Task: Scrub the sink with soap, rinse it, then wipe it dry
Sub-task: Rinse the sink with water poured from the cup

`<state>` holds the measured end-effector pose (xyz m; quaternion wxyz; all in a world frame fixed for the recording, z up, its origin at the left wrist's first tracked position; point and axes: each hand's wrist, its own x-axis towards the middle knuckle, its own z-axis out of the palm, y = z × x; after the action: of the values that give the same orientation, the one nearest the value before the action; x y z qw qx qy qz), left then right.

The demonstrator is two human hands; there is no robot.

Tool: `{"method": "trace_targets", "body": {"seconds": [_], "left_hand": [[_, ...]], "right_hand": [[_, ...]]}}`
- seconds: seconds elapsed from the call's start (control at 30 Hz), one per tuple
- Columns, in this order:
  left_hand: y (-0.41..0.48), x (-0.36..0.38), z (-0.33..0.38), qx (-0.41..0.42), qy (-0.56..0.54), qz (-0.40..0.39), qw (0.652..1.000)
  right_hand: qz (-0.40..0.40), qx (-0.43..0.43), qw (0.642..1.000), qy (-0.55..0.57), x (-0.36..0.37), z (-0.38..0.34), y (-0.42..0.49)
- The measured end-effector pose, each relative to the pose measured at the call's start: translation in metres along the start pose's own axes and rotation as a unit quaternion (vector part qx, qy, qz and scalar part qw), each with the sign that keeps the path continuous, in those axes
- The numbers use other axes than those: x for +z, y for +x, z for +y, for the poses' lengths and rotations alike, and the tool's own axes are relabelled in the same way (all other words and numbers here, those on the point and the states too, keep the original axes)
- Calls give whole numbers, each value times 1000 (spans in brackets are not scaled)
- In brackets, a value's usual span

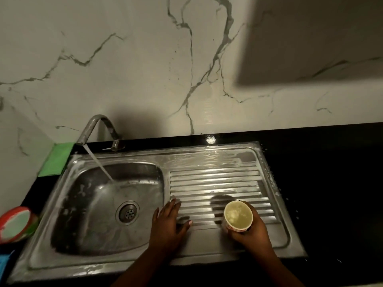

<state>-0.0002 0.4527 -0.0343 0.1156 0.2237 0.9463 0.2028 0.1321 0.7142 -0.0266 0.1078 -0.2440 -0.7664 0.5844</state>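
A steel sink (68, 264) with a basin on the left and a ribbed drainboard (217, 179) on the right carries streaks of white soap foam. Water runs from the tap (97, 125) into the basin near the drain (127, 213). My left hand (169, 222) lies flat, fingers spread, on the drainboard's left end beside the basin. My right hand (251, 230) grips a small cup (238, 216) full of pale liquid, held upright just above the drainboard's front part.
A green cloth or sponge (56, 160) lies at the sink's back left corner. A red and white round container (15, 224) sits at the left edge, with something blue (4, 264) below it. Black countertop (331, 183) stretches to the right, speckled with foam.
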Motion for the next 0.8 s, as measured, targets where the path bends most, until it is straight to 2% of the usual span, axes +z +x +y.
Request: {"method": "trace_targets", "body": {"seconds": [0.2, 0.37, 0.6, 0.8], "left_hand": [[24, 7, 23, 72, -4, -6, 997], [42, 24, 48, 116, -4, -29, 993], [65, 58, 101, 191, 18, -37, 981], [77, 93, 161, 286, 45, -26, 957]], "right_hand": [[67, 41, 996, 41, -12, 1, 2], [121, 26, 992, 30, -25, -7, 12], [117, 14, 992, 49, -65, 0, 33], [71, 19, 996, 55, -118, 19, 64]]}}
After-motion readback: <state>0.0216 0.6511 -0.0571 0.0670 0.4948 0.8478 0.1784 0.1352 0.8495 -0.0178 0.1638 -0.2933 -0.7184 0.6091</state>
